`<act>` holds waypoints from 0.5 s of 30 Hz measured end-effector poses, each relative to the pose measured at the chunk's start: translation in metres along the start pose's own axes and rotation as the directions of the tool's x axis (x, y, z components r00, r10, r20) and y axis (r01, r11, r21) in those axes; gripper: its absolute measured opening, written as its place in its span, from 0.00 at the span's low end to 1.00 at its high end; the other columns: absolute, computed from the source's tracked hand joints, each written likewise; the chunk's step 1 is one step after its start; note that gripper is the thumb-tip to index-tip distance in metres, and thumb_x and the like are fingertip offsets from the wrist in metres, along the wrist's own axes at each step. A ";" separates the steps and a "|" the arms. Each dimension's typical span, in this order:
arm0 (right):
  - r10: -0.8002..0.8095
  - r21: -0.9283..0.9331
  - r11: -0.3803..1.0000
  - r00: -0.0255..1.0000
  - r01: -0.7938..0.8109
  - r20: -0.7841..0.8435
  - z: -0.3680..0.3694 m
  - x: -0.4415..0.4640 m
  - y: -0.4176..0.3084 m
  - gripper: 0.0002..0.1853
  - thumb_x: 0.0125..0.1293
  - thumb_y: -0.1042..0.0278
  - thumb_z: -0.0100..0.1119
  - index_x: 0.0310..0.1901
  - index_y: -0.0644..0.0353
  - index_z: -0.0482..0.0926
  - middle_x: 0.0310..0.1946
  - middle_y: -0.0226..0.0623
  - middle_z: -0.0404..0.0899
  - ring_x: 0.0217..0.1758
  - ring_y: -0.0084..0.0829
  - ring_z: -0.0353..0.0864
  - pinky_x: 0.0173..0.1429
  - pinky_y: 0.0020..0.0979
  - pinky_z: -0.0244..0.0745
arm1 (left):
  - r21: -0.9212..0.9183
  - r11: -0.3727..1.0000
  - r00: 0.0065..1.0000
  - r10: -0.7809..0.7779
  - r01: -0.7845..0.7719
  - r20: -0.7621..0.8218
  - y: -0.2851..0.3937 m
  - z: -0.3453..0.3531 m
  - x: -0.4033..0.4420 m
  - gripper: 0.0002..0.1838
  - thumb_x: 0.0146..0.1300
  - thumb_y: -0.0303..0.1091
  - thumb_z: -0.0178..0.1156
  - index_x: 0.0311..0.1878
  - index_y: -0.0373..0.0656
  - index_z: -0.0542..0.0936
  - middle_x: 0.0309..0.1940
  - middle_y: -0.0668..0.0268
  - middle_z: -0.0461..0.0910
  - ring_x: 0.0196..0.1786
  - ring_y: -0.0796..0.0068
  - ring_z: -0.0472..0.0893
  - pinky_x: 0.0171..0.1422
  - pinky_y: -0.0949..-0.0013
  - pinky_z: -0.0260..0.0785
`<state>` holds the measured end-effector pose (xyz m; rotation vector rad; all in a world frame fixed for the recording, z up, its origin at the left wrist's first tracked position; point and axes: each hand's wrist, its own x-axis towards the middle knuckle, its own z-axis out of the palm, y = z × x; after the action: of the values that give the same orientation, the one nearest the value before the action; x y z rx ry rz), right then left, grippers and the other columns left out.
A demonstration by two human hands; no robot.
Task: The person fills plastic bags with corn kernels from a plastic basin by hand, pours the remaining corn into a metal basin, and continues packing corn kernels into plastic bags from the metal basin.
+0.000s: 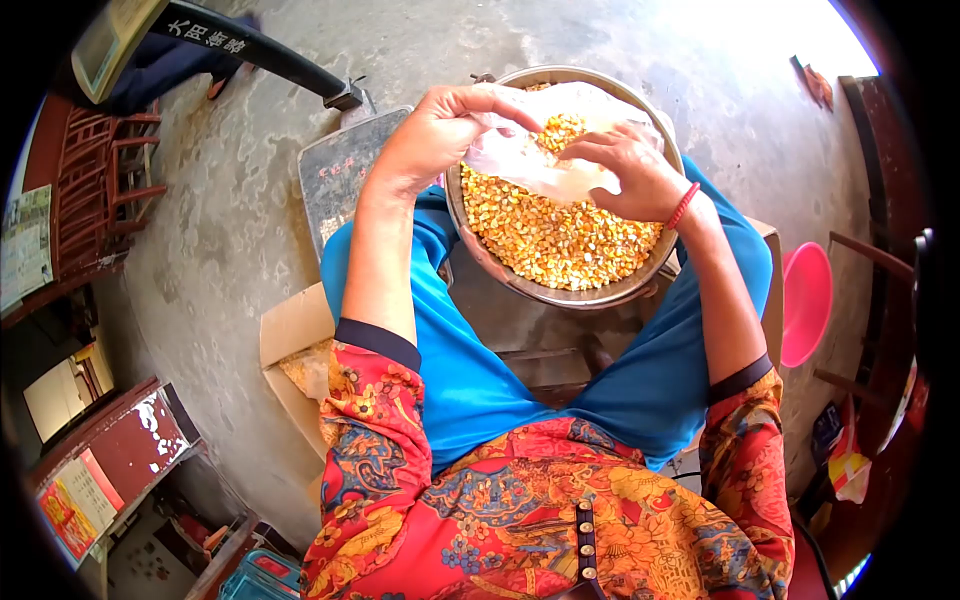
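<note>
My left hand [435,140] grips the near-left edge of a clear plastic bag [545,175], index finger stretched over it. The bag lies spread across a round metal basin [480,262] of yellow corn kernels [560,240]. A small heap of kernels shows in the bag's opening. Over the bag's right part is my right hand [640,175], with a red band at the wrist. Its fingers are curved and its thumb stands apart, with nothing visible between them. The basin is between my knees, its far rim partly behind the bag.
A platform scale [350,165] with a dark post stands left of the basin. Beside my left leg is a cardboard box [295,330] with kernels inside. A pink basin [806,305] is at the right. Wooden furniture [105,180] lines the left, near another person's leg [190,70].
</note>
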<state>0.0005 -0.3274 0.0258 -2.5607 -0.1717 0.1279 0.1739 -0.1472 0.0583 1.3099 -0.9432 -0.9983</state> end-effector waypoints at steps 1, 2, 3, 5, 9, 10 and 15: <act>-0.107 0.211 0.967 0.978 0.144 -0.179 0.014 0.004 -0.002 0.22 0.46 0.73 0.57 0.47 0.59 0.74 0.48 0.41 0.74 0.55 0.42 0.70 0.60 0.39 0.62 | -0.001 1.000 1.000 -0.001 0.001 -0.001 -0.005 -0.002 0.002 0.16 0.51 0.17 0.47 0.38 0.39 0.83 0.37 0.67 0.80 0.38 0.80 0.77 0.43 0.75 0.70; -0.151 0.136 0.976 0.978 0.171 -0.146 0.021 0.005 -0.004 0.21 0.46 0.73 0.57 0.47 0.59 0.75 0.48 0.42 0.74 0.54 0.43 0.70 0.59 0.39 0.63 | 0.083 0.988 0.991 -0.130 0.132 -0.027 -0.012 -0.005 0.003 0.15 0.51 0.18 0.49 0.38 0.39 0.83 0.36 0.68 0.80 0.39 0.80 0.77 0.44 0.76 0.70; -0.193 0.061 0.978 0.975 0.201 -0.109 0.023 0.006 -0.009 0.21 0.47 0.72 0.57 0.47 0.60 0.75 0.47 0.43 0.74 0.53 0.43 0.70 0.59 0.39 0.63 | 0.163 0.952 0.965 -0.254 0.261 -0.063 -0.017 -0.007 0.004 0.14 0.51 0.20 0.50 0.38 0.38 0.83 0.36 0.68 0.80 0.39 0.80 0.77 0.44 0.76 0.70; -0.138 0.054 0.989 0.989 0.141 -0.060 0.030 0.007 -0.007 0.16 0.49 0.72 0.56 0.42 0.59 0.77 0.37 0.42 0.77 0.46 0.43 0.74 0.52 0.39 0.68 | 0.253 0.908 0.941 -0.301 0.333 -0.157 -0.027 -0.004 0.002 0.12 0.51 0.26 0.55 0.38 0.40 0.82 0.35 0.63 0.81 0.40 0.72 0.80 0.45 0.71 0.71; -0.246 0.011 0.960 0.862 0.280 -0.443 0.015 0.012 -0.025 0.06 0.51 0.73 0.52 0.31 0.57 0.77 0.28 0.40 0.78 0.36 0.42 0.77 0.45 0.39 0.70 | 0.821 0.524 0.968 -0.027 0.228 -0.251 -0.032 0.005 -0.003 0.19 0.49 0.30 0.58 0.48 0.45 0.79 0.34 0.53 0.81 0.38 0.57 0.80 0.48 0.63 0.71; -0.199 0.018 0.973 0.884 0.228 -0.423 0.010 0.011 -0.027 0.06 0.51 0.74 0.51 0.31 0.56 0.77 0.27 0.40 0.78 0.36 0.42 0.77 0.44 0.40 0.70 | 0.803 0.529 0.956 -0.061 0.275 -0.288 -0.038 0.004 -0.002 0.21 0.49 0.30 0.57 0.50 0.46 0.78 0.35 0.53 0.81 0.38 0.57 0.80 0.49 0.63 0.70; 0.292 -0.292 0.910 0.955 -0.296 -0.057 0.015 0.005 0.019 0.11 0.50 0.78 0.48 0.34 0.55 0.78 0.26 0.41 0.78 0.34 0.42 0.77 0.41 0.42 0.70 | 0.597 0.738 0.911 -0.057 0.313 -0.408 -0.042 0.004 0.004 0.22 0.52 0.19 0.48 0.52 0.43 0.75 0.33 0.59 0.82 0.36 0.73 0.81 0.41 0.68 0.73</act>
<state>0.0057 -0.3345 0.0021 -2.8742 0.2203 0.2140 0.1691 -0.1529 0.0165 2.1425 -0.9070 -0.5285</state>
